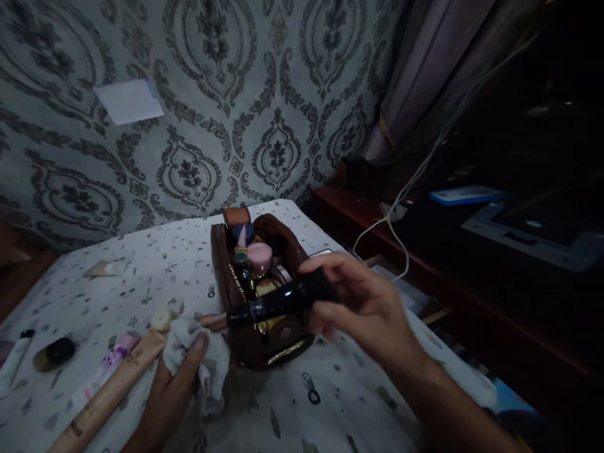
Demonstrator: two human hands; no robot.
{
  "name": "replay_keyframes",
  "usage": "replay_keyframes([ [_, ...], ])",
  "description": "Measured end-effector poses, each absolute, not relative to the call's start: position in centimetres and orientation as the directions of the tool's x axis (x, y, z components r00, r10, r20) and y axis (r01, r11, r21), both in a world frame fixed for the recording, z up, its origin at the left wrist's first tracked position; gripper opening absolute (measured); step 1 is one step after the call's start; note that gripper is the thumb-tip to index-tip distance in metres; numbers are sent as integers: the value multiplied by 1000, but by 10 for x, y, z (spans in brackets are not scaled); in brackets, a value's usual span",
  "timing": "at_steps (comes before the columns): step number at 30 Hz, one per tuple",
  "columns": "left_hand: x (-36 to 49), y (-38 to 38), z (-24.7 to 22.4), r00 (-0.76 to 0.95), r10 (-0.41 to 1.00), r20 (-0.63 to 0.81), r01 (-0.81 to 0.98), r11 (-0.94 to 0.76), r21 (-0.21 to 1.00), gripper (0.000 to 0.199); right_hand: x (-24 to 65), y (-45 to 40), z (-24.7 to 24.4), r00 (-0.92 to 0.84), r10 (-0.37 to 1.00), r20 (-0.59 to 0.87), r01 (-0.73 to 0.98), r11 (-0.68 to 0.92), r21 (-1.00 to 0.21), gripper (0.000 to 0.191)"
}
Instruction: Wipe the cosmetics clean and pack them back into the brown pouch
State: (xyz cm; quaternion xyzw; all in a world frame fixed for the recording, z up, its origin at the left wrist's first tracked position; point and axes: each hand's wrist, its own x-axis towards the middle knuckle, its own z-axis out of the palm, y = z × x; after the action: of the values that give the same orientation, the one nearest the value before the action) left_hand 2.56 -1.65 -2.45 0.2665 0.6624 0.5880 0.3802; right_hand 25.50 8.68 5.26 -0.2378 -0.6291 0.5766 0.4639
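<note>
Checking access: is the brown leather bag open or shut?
Open: the brown leather bag has its gold-toothed edges spread apart, and a round pink container shows inside.

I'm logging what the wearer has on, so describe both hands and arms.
The left hand and right hand are ungloved. The right forearm shows no sleeve, watch or bracelet along its clearly visible part. Dim light and blur hide finer detail.

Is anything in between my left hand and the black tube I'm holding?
Yes, the white cloth in your left hand lies between its fingers and the narrow end of the black tube. I see nothing else there.
</note>
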Motion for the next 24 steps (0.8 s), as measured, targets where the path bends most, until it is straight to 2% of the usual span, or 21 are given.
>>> replay_keyframes([
  [4,29,-17,-24,-560,815,-150,-56,144,988,63,254,116,79,-191,861,471,-162,446,-880,24],
  [6,29,-17,-24,-554,822,-136,-36,139,990,63,246,137,90,-179,824,537,-106,526,-844,26],
  [9,27,-17,-24,-546,829,-120,-15,134,991,62,227,167,97,-266,783,563,-28,577,-816,29],
  [12,25,-17,-24,-549,829,-105,17,137,990,59,207,192,95,-391,757,523,60,588,-807,28],
  [15,24,-18,-24,-540,828,-151,15,188,982,63,188,207,91,-496,726,477,182,624,-760,26],
  [21,24,-18,-26,-532,826,-188,-19,210,977,66,155,215,81,-632,708,316,447,666,-597,20],
  [24,24,-18,-28,-552,817,-165,-15,188,982,61,144,216,75,-687,685,241,537,703,-466,21],
])
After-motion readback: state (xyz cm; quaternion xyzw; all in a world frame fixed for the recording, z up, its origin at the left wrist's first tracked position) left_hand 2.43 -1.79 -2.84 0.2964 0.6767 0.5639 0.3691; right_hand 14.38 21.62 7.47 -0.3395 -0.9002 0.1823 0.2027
